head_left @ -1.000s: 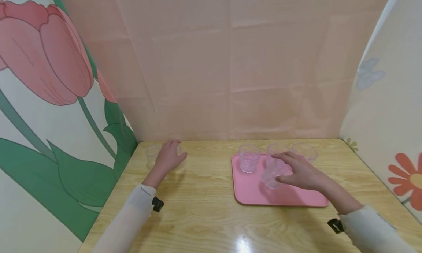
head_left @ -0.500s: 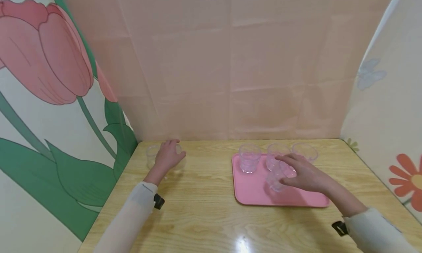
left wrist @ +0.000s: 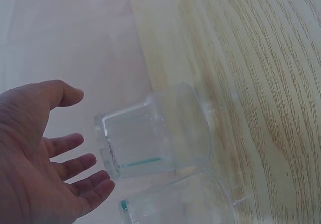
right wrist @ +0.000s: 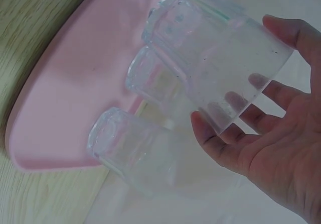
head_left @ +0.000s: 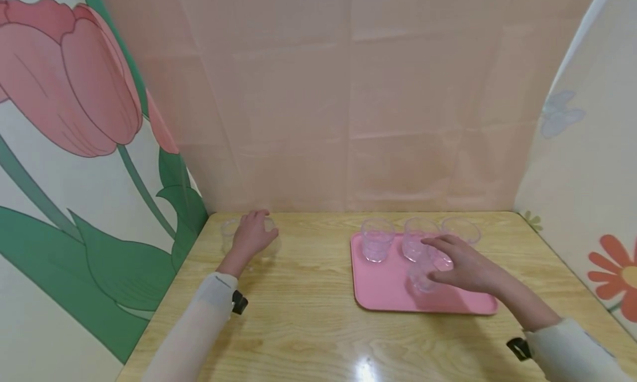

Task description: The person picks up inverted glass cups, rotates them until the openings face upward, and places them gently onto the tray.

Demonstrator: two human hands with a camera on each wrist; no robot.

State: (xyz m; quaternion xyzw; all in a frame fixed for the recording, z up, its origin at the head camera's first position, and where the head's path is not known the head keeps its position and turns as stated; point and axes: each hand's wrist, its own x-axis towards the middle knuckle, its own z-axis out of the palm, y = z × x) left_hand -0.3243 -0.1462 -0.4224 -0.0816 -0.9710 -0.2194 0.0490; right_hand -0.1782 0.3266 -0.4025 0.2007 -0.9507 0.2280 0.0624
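Observation:
At the table's back left my left hand [head_left: 251,235] hovers over two clear cups. In the left wrist view, one cup [left wrist: 155,133] stands upside down with its base towards my loosely spread fingers, and a gap shows between them. Over the pink tray [head_left: 378,291], my right hand [head_left: 463,263] grips a clear cup [right wrist: 215,53] near its rim, thumb on one side and fingers on the other. Its base points down at the tray. Behind it stand other clear cups, one at the tray's left [head_left: 376,241] and others partly hidden by my right hand.
The wooden table [head_left: 303,326] ends at a pink cloth backdrop [head_left: 298,122]. A tulip-printed panel [head_left: 89,94] borders the left side and a flower-printed panel [head_left: 587,166] the right.
My right hand has shifted slightly right and towards me with the cup, low over the tray. My left hand has hardly moved.

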